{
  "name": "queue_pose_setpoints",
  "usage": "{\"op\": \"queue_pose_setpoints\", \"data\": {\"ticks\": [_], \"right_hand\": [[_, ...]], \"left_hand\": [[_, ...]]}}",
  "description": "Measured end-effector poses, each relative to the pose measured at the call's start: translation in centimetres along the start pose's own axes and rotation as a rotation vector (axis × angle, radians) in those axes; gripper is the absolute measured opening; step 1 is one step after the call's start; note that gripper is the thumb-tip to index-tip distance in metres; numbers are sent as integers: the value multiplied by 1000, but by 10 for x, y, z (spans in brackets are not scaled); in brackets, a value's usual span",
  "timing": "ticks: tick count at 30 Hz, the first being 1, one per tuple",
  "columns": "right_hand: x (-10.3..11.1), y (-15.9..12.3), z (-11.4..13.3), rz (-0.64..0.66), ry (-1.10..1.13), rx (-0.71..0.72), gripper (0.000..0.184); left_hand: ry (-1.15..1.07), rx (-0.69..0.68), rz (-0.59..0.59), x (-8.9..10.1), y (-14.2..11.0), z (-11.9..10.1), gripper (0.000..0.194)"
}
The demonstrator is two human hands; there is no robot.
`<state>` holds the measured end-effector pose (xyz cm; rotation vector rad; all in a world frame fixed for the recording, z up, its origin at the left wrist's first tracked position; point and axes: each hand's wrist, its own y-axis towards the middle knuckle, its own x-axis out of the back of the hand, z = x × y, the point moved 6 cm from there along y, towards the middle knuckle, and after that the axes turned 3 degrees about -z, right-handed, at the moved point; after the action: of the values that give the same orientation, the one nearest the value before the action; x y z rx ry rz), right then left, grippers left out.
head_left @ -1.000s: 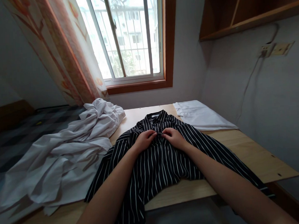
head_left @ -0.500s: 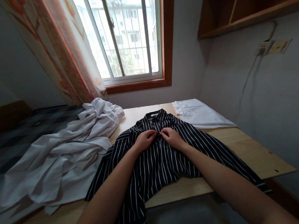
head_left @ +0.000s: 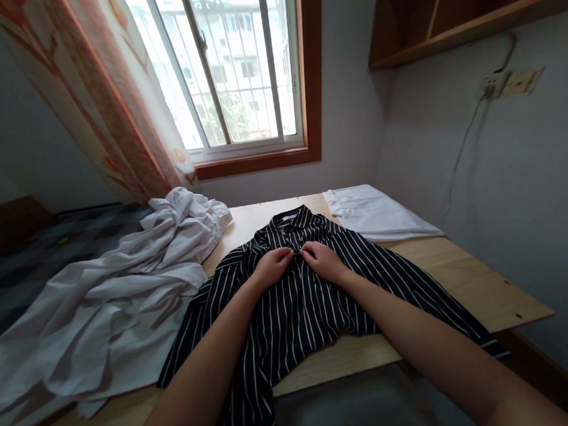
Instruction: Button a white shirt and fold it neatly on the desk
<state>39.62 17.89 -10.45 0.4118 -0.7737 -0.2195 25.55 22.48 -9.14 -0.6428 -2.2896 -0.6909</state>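
A black shirt with white stripes (head_left: 310,302) lies spread front side up, its collar toward the window and its sleeves reaching out to both sides. My left hand (head_left: 273,267) pinches the cloth of its front opening below the collar. Close beside it, my right hand (head_left: 322,261) pinches the other side of the opening. The fingertips of both hands almost meet at the shirt's middle line. Any button between them is too small to make out.
The shirt rests on a wooden board (head_left: 483,283). Crumpled white cloth (head_left: 126,315) covers the left side, beside a dark checked bed (head_left: 95,232). A folded white garment (head_left: 379,213) lies at the back right. Behind are a window (head_left: 235,73) and a curtain (head_left: 95,90).
The view has shifted slightly, so the scene sits a little further left. Both hands keep pinching the shirt front, with only a slight movement of the fingers.
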Motion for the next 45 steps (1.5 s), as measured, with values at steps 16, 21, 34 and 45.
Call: {"op": "queue_pose_setpoints", "data": {"ticks": [16, 21, 34, 45], "right_hand": [[2, -3, 5, 16, -19, 68, 12], [-1, -2, 3, 30, -31, 59, 6], [-2, -4, 11, -7, -194, -26, 6], [-1, -4, 7, -13, -176, -54, 7]], "left_hand": [[-62, 57, -18, 2, 2, -1, 36], [-86, 57, -19, 2, 2, -2, 33], [198, 61, -11, -3, -1, -7, 29], [354, 23, 31, -9, -4, -10, 26]]}}
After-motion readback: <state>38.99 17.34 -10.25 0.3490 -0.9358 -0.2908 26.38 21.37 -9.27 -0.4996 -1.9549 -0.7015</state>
